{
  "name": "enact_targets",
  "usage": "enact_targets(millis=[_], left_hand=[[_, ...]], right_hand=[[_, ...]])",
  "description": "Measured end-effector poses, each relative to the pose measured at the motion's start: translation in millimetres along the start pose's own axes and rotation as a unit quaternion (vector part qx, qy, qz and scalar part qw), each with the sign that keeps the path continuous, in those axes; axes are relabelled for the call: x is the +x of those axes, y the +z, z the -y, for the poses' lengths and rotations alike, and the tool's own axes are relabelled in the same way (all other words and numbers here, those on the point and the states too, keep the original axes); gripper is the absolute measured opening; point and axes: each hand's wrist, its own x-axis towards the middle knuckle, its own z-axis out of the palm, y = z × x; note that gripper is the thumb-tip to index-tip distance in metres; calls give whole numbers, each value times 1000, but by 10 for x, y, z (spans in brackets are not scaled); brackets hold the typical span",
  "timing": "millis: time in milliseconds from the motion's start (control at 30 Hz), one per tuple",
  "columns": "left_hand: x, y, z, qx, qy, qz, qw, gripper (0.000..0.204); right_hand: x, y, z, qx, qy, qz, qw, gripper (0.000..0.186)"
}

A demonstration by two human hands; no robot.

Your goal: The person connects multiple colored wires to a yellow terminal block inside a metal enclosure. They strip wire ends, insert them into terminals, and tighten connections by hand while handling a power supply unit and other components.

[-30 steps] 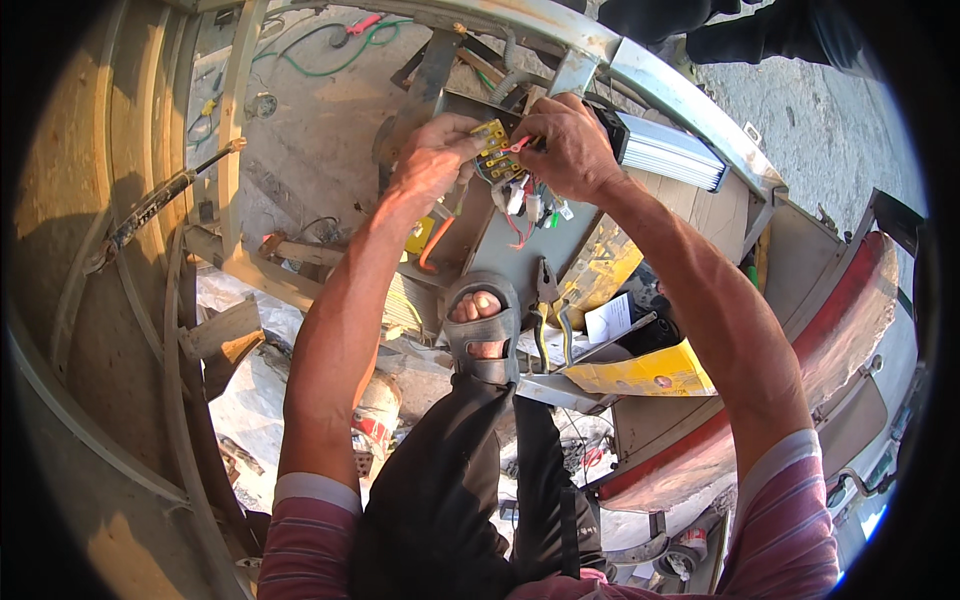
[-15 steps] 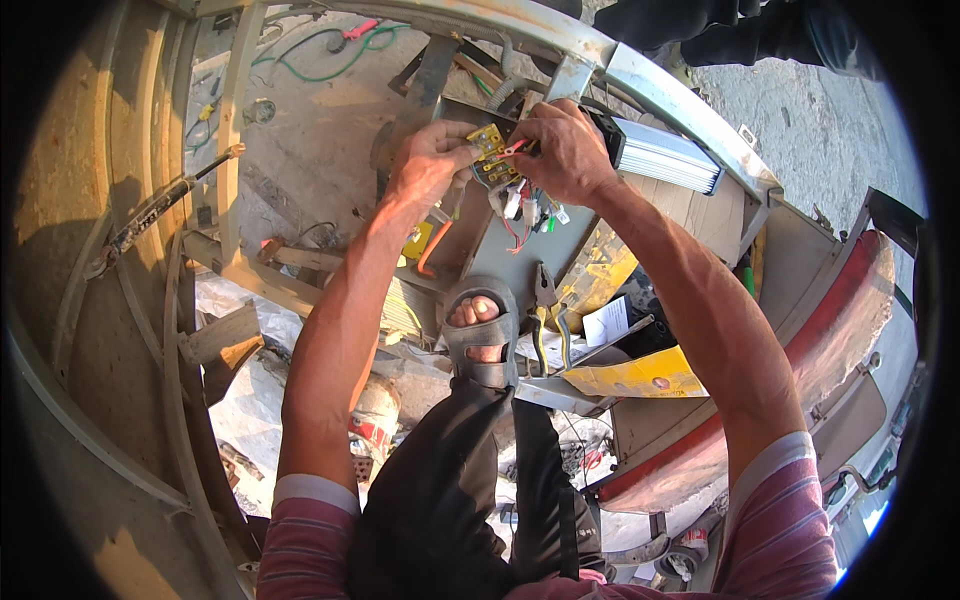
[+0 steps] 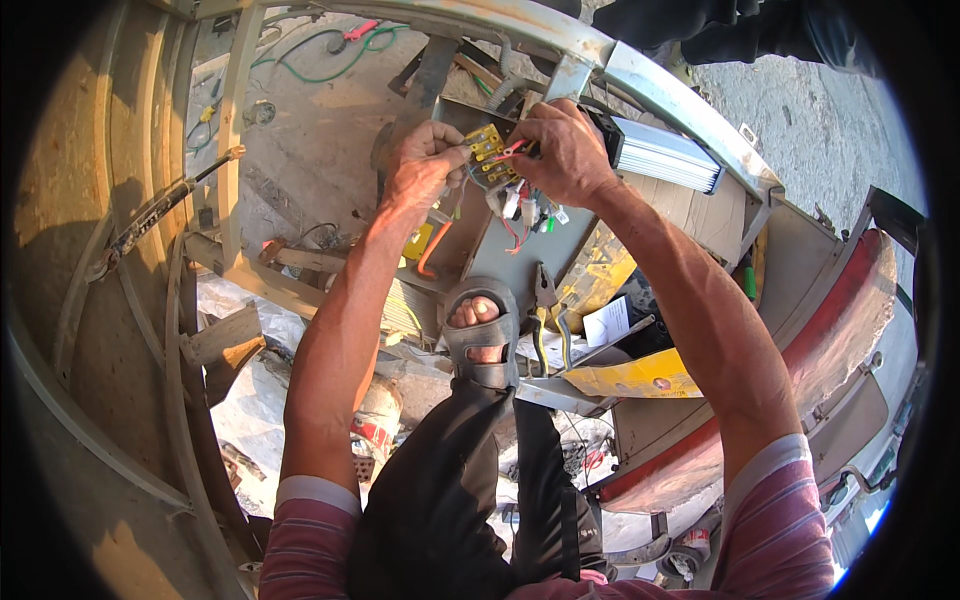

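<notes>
A yellow terminal block [image 3: 487, 146] with metal screws lies between my hands, over a grey metal panel [image 3: 497, 256]. My left hand [image 3: 425, 168] is closed in a pinch just beside the block's left edge; what sits between thumb and finger is too small to make out. My right hand [image 3: 565, 152] grips a red wire [image 3: 517, 149], its end pointing at the block's right side. Below the block hangs a bundle of wires with white connectors [image 3: 514, 204], partly covered by my right hand.
Pliers with yellow-black handles [image 3: 547, 310] stand close to my sandalled foot [image 3: 480, 330]. A finned silver box [image 3: 665, 155] sits to the right of my right hand. A curved metal frame [image 3: 690, 95] arches across the far side, and rusty bars [image 3: 230, 150] rise at left.
My left hand has drawn slightly left, off the terminal block's edge, uncovering more of it. My right hand stays nearly still with the red wire.
</notes>
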Motion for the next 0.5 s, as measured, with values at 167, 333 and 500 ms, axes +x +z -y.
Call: enact_targets(millis=[167,333,500], left_hand=[[13,-7,35,10,14,-7,1000,12],[5,-8,52,-5,17,2,1000,12],[6,13,58,-27,-2,-2,1000,12]], right_hand=[[2,0,4,-4,-1,-4,1000,22],[-2,-13,-1,-12,9,13,1000,21],[-5,5,8,3,11,-3,1000,22]])
